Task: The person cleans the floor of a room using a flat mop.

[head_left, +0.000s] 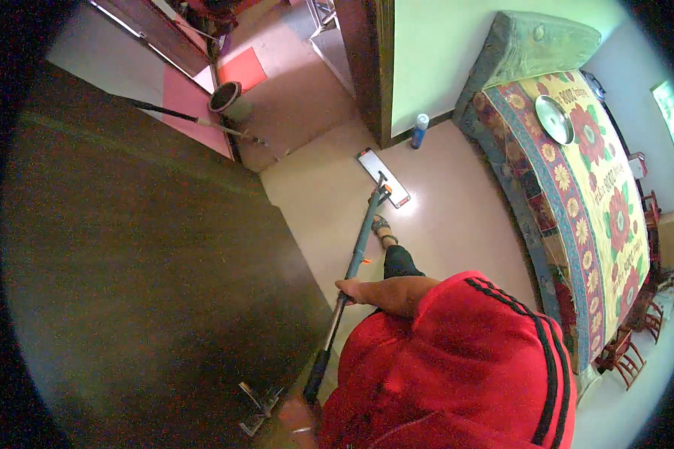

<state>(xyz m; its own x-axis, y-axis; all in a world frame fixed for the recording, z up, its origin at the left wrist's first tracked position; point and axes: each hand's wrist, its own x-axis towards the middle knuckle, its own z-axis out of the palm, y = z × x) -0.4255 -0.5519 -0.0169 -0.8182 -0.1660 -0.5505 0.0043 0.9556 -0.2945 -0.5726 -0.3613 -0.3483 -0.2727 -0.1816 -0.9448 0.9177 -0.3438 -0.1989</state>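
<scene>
A flat mop (pixel 361 243) slants across the middle, its grey and black pole running from lower left up to a rectangular head (pixel 383 178) flat on the pale floor. My right hand (pixel 350 291) is closed around the middle of the pole. At the black grip on the upper end of the pole, my left hand (pixel 299 420), with a band at the wrist, is closed on it; its fingers are partly blurred. One sandalled foot (pixel 383 230) stands just behind the mop head.
A dark door (pixel 150 254) with a metal handle (pixel 260 408) fills the left. A blue spray can (pixel 419 132) stands by the wall corner. On the right, a bed (pixel 603 187) with a flowered cover bears a round metal tray (pixel 554 120). Past the doorway stands a bucket (pixel 225 97).
</scene>
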